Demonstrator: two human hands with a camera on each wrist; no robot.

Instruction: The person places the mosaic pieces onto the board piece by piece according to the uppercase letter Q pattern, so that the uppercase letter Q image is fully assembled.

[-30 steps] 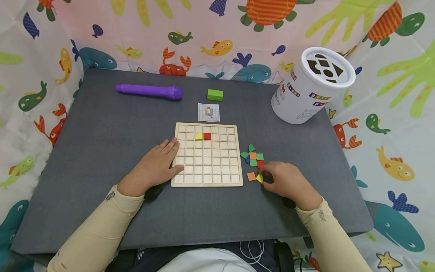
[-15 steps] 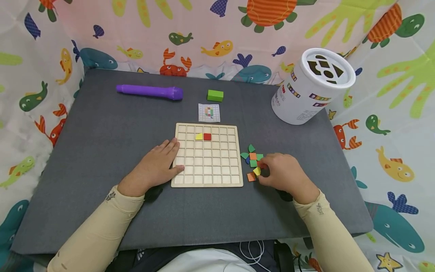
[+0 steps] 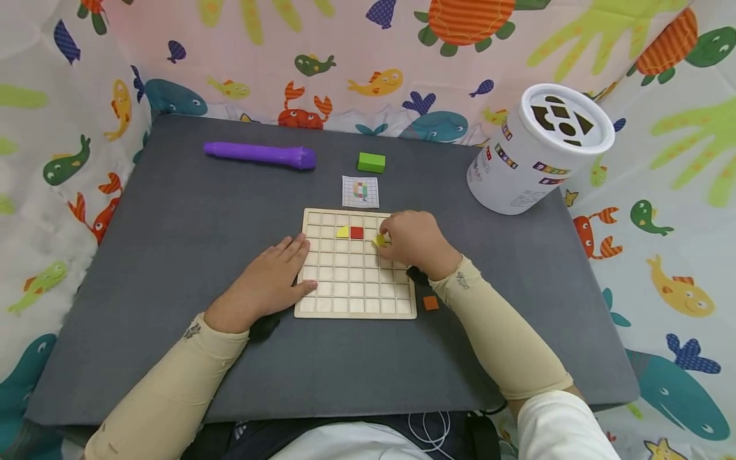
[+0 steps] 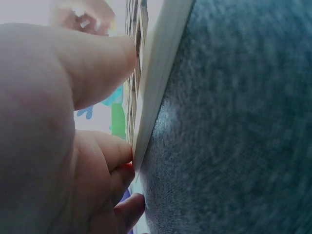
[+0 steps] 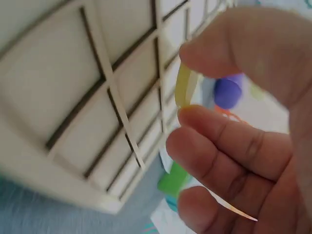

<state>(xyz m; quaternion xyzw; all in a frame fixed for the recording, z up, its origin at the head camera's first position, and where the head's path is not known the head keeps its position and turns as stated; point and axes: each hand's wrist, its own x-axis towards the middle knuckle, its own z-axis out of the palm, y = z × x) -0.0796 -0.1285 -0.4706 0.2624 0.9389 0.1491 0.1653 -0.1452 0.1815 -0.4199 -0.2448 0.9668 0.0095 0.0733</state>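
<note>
A wooden grid board [image 3: 339,291] lies on the grey table, with a yellow tile [image 3: 342,232] and a red square tile [image 3: 356,232] side by side in one of its upper rows. My left hand [image 3: 263,281] rests on the board's left edge, fingers straight and thumb over the rim. Over the board's upper right part, my right hand [image 3: 416,241] pinches another yellow tile [image 5: 184,87] between thumb and index finger; the right wrist view shows it just off the grid. An orange square tile [image 3: 430,303] lies right of the board. My right forearm and hand hide the other loose tiles.
Behind the board lie a small printed pattern card [image 3: 360,191] and a green block [image 3: 371,162]. A purple marker-like stick [image 3: 260,155] is at the back left. A white tub [image 3: 517,166] with a shape-holed lid stands at the back right.
My right hand has picked up the yellow tile from the loose pieces and carried it left and away from me, over the board. My left hand stays on the board's edge.
</note>
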